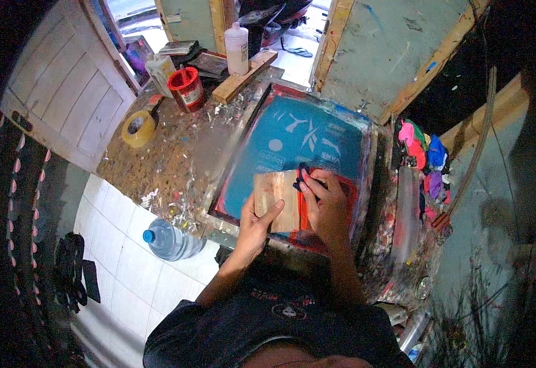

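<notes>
Both hands grip a wooden squeegee [278, 199] on the teal printing screen [304, 138], at six o'clock of the frame: left hand [254, 228] curled round its near edge, right hand [324, 205] closed over its top. Red ink [347, 190] lies at its three o'clock. Judging by this, even pressure and a steady tilt matter most.
</notes>
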`<state>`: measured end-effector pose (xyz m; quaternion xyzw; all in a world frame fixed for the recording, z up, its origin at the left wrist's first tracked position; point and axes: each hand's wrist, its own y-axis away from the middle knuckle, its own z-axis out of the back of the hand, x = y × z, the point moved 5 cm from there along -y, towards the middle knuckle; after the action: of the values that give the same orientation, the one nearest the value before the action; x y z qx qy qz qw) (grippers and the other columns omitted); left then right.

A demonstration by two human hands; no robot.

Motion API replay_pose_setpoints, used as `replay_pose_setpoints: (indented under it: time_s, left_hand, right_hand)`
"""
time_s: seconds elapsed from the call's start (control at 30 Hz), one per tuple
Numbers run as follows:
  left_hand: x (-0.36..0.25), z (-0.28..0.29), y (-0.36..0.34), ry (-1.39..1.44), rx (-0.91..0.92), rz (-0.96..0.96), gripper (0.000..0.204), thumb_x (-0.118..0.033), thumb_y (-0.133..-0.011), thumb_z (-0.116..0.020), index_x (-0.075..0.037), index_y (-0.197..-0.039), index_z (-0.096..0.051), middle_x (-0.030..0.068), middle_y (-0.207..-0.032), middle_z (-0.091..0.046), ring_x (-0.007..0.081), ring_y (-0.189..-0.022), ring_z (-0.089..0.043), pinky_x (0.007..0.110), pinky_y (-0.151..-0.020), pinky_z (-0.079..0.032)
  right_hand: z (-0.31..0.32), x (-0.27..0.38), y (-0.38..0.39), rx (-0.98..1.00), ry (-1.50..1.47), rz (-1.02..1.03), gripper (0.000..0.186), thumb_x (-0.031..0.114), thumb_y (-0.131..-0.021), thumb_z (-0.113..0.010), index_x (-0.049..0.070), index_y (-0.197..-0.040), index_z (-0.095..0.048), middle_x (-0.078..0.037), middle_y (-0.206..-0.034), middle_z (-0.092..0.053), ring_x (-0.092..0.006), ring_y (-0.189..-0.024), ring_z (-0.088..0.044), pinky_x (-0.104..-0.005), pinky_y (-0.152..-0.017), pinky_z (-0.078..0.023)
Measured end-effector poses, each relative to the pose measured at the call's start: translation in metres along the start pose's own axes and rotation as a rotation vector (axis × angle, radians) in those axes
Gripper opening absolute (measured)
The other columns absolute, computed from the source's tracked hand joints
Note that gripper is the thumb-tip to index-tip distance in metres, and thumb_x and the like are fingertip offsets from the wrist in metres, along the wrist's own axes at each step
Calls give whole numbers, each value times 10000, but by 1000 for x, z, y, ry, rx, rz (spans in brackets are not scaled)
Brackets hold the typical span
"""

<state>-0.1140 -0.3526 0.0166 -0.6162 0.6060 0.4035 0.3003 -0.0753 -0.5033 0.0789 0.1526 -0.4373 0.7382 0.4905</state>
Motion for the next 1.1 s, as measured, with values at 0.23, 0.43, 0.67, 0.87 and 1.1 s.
replay_pose_setpoints:
  time_s: [0.23,0.43,0.67,0.87,1.1]
  left_hand:
    - [0,16,-4,-15,-108,-56,395,-31,-903,-659,-10,-1272,-519,88,-1155,-639,146,-1011,-626,301,-869,-517]
    - [-13,23,-8,0,-187,-119,415,-30,-894,-674,-17,-1278,-517,89,-1145,-648,158,-1001,-639,306,-850,-529]
    - [-18,36,-20,28,-221,-131,446,-46,-887,-686,3,-1290,-501,110,-1218,-608,190,-1094,-600,324,-938,-485]
    - [-22,58,-25,106,-310,-92,521,-42,-888,-670,22,-1345,-430,142,-1293,-549,232,-1166,-556,354,-1004,-434]
    - [-6,65,-17,205,-266,93,510,-110,-902,-662,-6,-1352,-447,110,-1270,-583,242,-1144,-587,388,-984,-464]
  right_hand:
    - [-17,4,19,78,12,35,148,47,-848,-686,-45,-964,-679,-160,-1018,-609,-311,-922,-639,-370,-795,-519]
    - [-30,6,44,110,31,44,144,34,-838,-685,-42,-961,-686,-140,-1040,-598,-292,-920,-643,-358,-800,-523]
    - [-27,1,61,175,-105,28,181,38,-829,-699,-26,-999,-689,-136,-1033,-619,-275,-916,-648,-355,-799,-519]
    - [-7,-43,56,253,-679,-678,234,100,-904,-664,17,-1123,-656,-49,-998,-656,-132,-840,-631,-252,-623,-530]
    - [-7,-66,63,151,-941,-780,228,21,-937,-562,14,-1156,-626,-82,-1139,-615,-202,-901,-652,-430,-649,-648]
